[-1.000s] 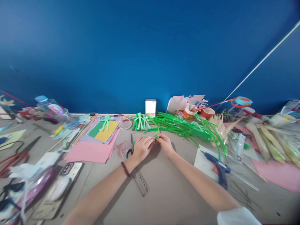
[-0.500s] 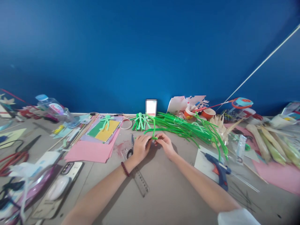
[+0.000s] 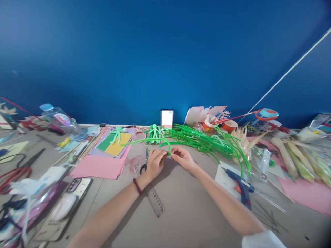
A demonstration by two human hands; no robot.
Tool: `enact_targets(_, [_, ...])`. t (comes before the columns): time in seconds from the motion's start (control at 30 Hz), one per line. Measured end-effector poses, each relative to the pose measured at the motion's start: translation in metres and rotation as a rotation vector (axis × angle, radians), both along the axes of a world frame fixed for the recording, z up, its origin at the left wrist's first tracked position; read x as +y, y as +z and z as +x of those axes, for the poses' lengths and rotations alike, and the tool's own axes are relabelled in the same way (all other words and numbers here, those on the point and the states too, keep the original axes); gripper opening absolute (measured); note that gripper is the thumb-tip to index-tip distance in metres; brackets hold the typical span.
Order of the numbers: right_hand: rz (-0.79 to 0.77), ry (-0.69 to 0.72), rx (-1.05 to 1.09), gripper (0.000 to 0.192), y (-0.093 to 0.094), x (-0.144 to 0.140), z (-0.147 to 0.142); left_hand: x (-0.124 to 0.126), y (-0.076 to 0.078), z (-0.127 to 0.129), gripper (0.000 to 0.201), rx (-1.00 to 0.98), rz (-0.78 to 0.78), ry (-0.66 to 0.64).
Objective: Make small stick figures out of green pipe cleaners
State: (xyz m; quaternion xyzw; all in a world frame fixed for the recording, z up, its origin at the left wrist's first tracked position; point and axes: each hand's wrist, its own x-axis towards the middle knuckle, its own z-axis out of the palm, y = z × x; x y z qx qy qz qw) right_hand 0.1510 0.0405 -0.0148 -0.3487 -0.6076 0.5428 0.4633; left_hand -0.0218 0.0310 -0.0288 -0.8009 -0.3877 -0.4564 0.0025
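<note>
A craft workspace: glue gun (image 3: 240, 186), coloured paper (image 3: 99, 167), scissors (image 3: 144, 163).

Dark red bead bracelet (image 3: 137, 186), white sleeve (image 3: 263, 240)

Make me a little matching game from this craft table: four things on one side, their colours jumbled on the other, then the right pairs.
Things:
1. pipe cleaner pinched between left hand and right hand
2. glue gun
3. paper stack
4. wrist beads

Colours:
A. pink
B. dark red
C. green
D. blue

Pairs: 1-C, 2-D, 3-A, 4-B
</note>
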Motion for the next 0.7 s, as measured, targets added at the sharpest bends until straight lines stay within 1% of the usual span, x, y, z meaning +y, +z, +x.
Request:
enact_targets(0.1, [-0.098, 0.06, 0.07, 0.024, 0.006, -0.002, -0.001, 0.0, -0.001, 0.001, 0.012, 0.0, -0.012, -0.037])
enact_targets(0.2, [-0.206, 0.064, 0.104, 0.027, 0.012, -0.003, -0.001, 0.001, -0.002, 0.001, 0.013, -0.011, -0.017, -0.028])
enact_targets(0.37, [-0.305, 0.055, 0.024, 0.029, 0.014, 0.0, 0.003, 0.003, -0.003, -0.002, 0.013, 0.0, -0.037, 0.02])
enact_targets(0.43, [-0.309, 0.053, -0.026, 0.03, 0.013, 0.002, 0.005, 0.003, -0.003, -0.003, 0.013, 0.012, -0.044, 0.019])
enact_targets(0.57, [-0.226, 0.016, -0.077, 0.028, 0.011, 0.003, 0.005, 0.003, -0.005, -0.002, 0.015, 0.037, -0.043, -0.037])
enact_targets(0.63, [-0.228, 0.048, -0.079, 0.027, 0.01, 0.002, 0.005, 0.004, -0.007, -0.001, 0.015, 0.038, -0.031, -0.074])
enact_targets(0.7, [-0.258, 0.079, -0.059, 0.027, 0.01, 0.001, 0.005, 0.004, -0.008, -0.001, 0.014, 0.027, -0.036, -0.082])
